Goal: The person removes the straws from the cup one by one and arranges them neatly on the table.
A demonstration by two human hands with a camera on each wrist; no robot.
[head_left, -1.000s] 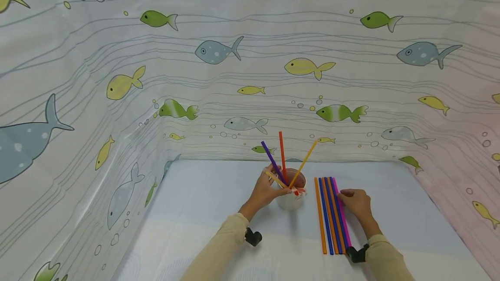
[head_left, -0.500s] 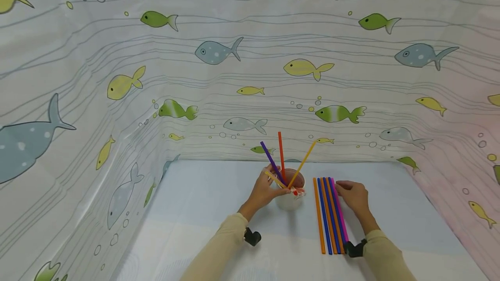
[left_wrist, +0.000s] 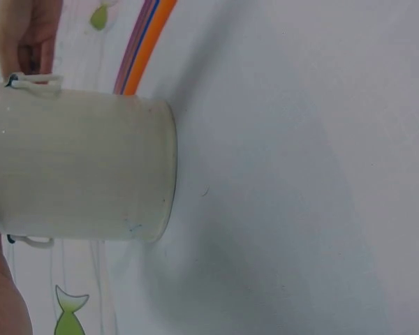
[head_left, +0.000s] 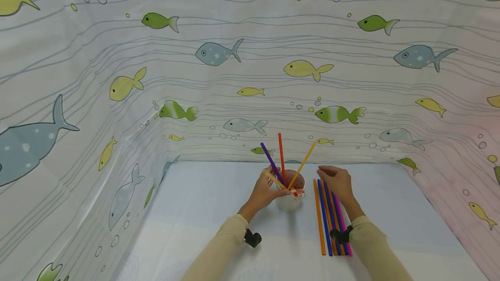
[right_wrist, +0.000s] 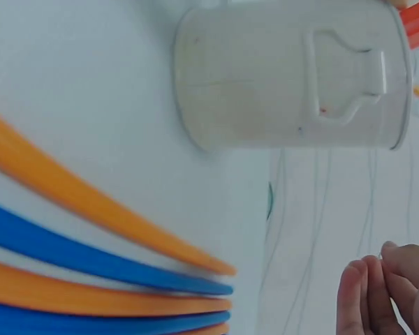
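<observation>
A white pail [head_left: 290, 202] with wire ears stands upright on the table. My left hand [head_left: 264, 190] grips its near left rim, thumb in front and fingers behind. Purple [head_left: 271, 159], red [head_left: 281, 155] and yellow [head_left: 302, 164] sticks lean out of it, with a shorter yellow stick [head_left: 275, 180] beside the hand. Something red and white [head_left: 297, 192] shows at the rim. To the right, several orange, blue and pink sticks [head_left: 328, 220] lie in a row. Over their far ends hovers my right hand [head_left: 339, 182], fingers loosely bent; in the right wrist view nothing shows between its fingertips [right_wrist: 389, 246].
A pale cloth [head_left: 203, 203] covers the table. Fish-printed sheets [head_left: 250, 107] stand as walls at the back and both sides. Each wrist carries a small black camera mount [head_left: 253, 238]. The row of sticks lies just right of the pail.
My right hand has left the side of the pink stick and moved left and away from me, over the row's far ends. The left hand stays on the pail.
</observation>
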